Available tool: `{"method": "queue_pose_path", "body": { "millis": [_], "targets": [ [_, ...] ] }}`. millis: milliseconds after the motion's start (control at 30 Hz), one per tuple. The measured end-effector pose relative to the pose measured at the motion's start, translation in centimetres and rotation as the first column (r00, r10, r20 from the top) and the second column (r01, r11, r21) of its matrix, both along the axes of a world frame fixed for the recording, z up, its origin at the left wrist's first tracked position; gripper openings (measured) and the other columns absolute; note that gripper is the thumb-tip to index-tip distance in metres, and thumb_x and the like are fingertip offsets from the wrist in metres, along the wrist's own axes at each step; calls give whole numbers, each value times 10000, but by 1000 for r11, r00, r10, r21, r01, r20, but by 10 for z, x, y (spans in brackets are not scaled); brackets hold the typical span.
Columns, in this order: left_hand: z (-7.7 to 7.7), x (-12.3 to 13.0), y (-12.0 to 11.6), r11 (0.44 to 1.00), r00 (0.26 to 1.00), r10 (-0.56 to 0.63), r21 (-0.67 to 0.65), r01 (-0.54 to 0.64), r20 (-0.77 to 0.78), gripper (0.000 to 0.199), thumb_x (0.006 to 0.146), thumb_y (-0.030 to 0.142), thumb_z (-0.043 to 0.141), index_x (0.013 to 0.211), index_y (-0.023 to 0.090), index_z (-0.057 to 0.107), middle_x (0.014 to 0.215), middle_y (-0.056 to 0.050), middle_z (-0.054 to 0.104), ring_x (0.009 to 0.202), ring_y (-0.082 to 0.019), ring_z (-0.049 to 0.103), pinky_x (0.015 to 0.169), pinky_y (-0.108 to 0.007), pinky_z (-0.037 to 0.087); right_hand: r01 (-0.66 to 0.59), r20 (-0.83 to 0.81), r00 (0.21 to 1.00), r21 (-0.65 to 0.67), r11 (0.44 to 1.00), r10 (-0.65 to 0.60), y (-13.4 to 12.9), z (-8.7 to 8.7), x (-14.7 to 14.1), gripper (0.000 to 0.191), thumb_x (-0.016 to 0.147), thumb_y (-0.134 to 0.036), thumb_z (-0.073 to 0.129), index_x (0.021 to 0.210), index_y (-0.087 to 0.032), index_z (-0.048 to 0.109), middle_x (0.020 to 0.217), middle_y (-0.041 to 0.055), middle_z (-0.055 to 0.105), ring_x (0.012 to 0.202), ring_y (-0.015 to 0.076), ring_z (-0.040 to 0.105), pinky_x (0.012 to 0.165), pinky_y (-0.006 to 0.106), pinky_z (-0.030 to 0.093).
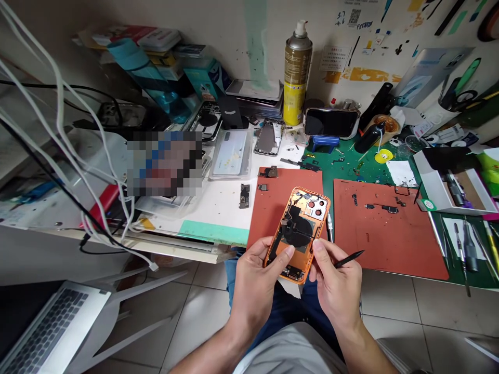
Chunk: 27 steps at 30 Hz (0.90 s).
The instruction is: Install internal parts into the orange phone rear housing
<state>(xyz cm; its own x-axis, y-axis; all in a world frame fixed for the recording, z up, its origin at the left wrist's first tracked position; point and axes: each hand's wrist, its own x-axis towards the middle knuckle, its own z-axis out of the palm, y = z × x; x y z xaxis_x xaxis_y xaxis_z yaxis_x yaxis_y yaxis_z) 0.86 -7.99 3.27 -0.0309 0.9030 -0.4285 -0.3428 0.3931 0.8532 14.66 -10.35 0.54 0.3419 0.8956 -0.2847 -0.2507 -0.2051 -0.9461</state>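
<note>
An orange phone housing (306, 259), its inside facing up, is held tilted above the front edge of the left red-brown mat (265, 213). My left hand (255, 280) grips its left edge, the thumb lying over the inside. My right hand (338, 280) pinches the right edge between thumb and fingers. A thin black pointed tool (350, 258) sticks out from between the right-hand fingers. A black round coil (298, 231) lies inside the housing, and camera openings show at its top right. My palms hide the lower side edges.
A logic board (244, 196) and small camera modules (268, 171) lie beyond the housing. The right red-brown mat (390, 239) carries small parts. A spray can (297, 72) and a propped phone (331, 122) stand behind. White cables (78, 140) hang at left; tools (470, 244) lie right.
</note>
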Motion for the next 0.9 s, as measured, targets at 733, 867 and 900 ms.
{"method": "queue_pose_path", "body": {
  "millis": [733, 867, 900],
  "targets": [
    [3, -4, -10, 999, 999, -43, 22, 43, -7, 376, 850, 358, 922, 1156, 177, 799, 1141, -91, 840, 991, -239, 809, 848, -301, 670, 8, -59, 998, 16, 1000, -7, 4, 2, 0, 362, 978, -523, 804, 1060, -173, 848, 555, -27, 589, 495, 111, 527, 509, 241, 444],
    [1, -5, -11, 999, 999, -47, 23, 47, -2, 383, 862, 350, 921, 1179, 178, 790, 1171, -90, 837, 1029, -242, 806, 863, -294, 662, 2, -43, 999, 26, 1000, 0, 2, 2, -1, 347, 983, -512, 799, 1055, -176, 849, 586, -14, 618, 502, 110, 540, 509, 239, 445],
    [0, -6, -11, 999, 999, -43, 26, 43, -2, 384, 865, 345, 920, 1185, 177, 790, 1173, -90, 836, 1039, -241, 804, 873, -293, 659, 2, -39, 999, 29, 1000, -1, 2, 2, -1, 343, 983, -508, 799, 1054, -176, 850, 599, -10, 628, 504, 109, 542, 510, 239, 447]
  ]
}}
